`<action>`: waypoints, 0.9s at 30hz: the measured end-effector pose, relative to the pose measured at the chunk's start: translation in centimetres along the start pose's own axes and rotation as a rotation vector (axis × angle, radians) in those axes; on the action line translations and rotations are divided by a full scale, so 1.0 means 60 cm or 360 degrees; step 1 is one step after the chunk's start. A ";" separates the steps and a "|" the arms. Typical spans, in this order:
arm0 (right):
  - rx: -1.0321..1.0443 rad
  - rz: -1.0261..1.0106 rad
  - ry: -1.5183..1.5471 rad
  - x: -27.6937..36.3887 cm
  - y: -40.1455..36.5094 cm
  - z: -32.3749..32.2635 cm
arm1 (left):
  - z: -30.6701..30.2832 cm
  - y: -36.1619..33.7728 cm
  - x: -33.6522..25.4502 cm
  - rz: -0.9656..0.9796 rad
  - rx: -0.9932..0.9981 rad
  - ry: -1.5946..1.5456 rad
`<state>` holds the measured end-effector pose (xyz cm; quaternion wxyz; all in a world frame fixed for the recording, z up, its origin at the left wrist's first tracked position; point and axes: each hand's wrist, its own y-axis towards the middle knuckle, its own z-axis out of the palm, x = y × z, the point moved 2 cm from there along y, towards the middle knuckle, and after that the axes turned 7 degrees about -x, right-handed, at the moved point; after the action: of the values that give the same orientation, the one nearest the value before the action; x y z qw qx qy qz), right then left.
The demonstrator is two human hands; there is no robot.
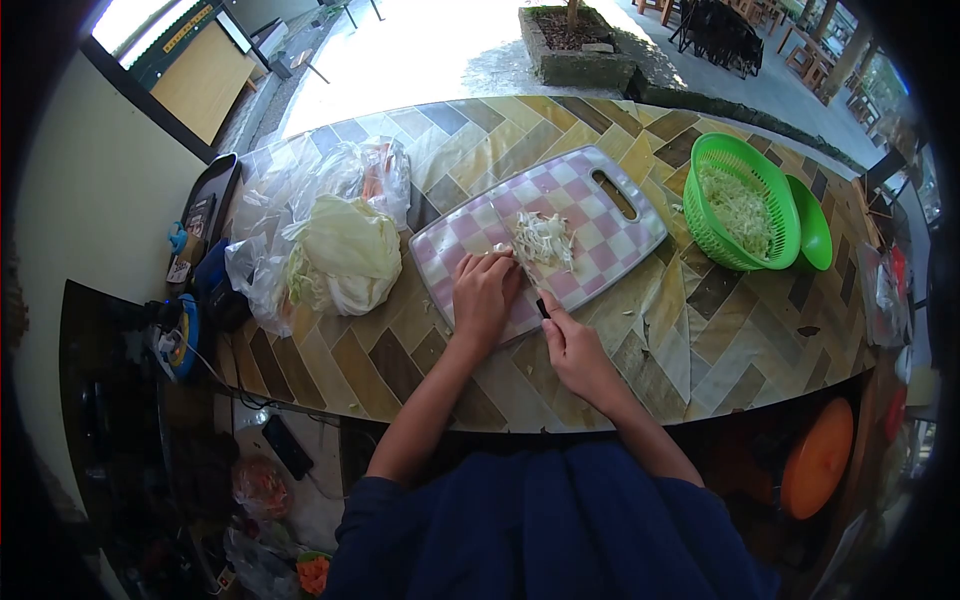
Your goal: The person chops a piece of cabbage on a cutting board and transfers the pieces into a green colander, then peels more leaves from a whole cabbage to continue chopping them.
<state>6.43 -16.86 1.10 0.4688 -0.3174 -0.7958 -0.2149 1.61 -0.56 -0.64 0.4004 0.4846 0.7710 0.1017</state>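
My right hand (576,352) is wrapped round the dark handle of a knife (543,306). The blade points away from me over a pink-and-white checkered cutting board (455,235), close beside my left fingers. My left hand (483,298) presses down on the board with bent fingers, holding a piece of cabbage (503,247) that is mostly hidden under them. Right of the blade lies a small heap of shredded cabbage (545,241). A partly peeled cabbage head (347,256) rests left of the board on clear plastic bags (262,260).
A green basket (710,235) of shredded cabbage stands right of the board, with a green bowl (815,222) beside it. A dark tray (212,195) sits at the table's left edge. Below the table are a phone (288,447) and an orange round object (818,458).
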 end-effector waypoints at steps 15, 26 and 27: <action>-0.0005 0.0063 -0.0084 -0.007 0.003 -0.023 | -0.006 -0.005 0.009 0.0005 0.0056 -0.0085; 0.0020 0.0115 0.0148 0.022 -0.030 -0.020 | -0.004 -0.004 0.006 -0.0001 0.0043 -0.0040; 0.0036 0.0112 0.0135 0.023 -0.030 -0.020 | -0.004 -0.004 0.005 -0.0004 0.0030 -0.0035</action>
<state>5.36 -18.49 2.80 0.5128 -0.3304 -0.7660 -0.2026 1.22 -0.36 -0.77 0.4045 0.4884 0.7681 0.0885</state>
